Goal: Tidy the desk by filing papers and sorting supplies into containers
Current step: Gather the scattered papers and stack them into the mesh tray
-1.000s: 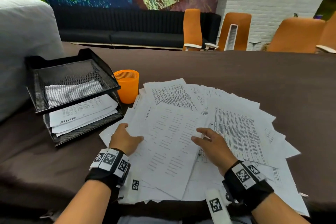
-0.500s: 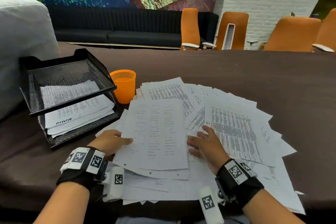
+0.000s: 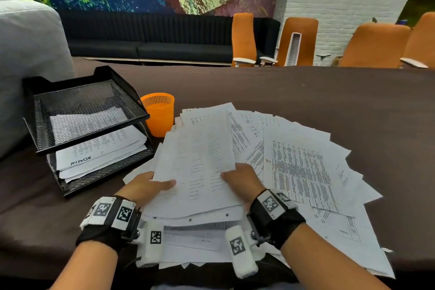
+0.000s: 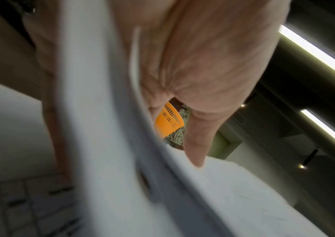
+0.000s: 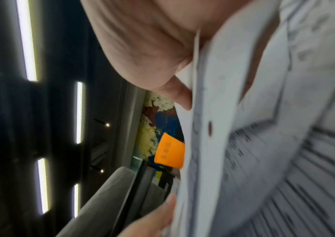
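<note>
A thin sheaf of printed sheets [image 3: 200,162] is lifted off the fanned pile of papers [image 3: 303,167] on the brown table. My left hand [image 3: 150,187] pinches its lower left edge, thumb on top. My right hand [image 3: 240,180] pinches its lower right edge. The left wrist view shows the thumb [image 4: 197,144] pressing on the sheaf [image 4: 105,128]; the right wrist view shows the sheaf [image 5: 233,112] edge-on under my thumb [image 5: 180,94]. A black mesh two-tier tray [image 3: 77,148] with papers in both tiers stands at the left.
An orange mesh cup [image 3: 159,116] stands between the tray and the pile; it also shows as an orange cup [image 4: 167,121] and orange cup [image 5: 169,154] in the wrist views. A grey cushion [image 3: 28,59] rises behind the tray. Orange chairs [image 3: 376,45] line the table's far side.
Both hands went from lying flat on the pile to pinching a sheaf at its near corners. The sheaf has been squared up and raised off the pile toward me.
</note>
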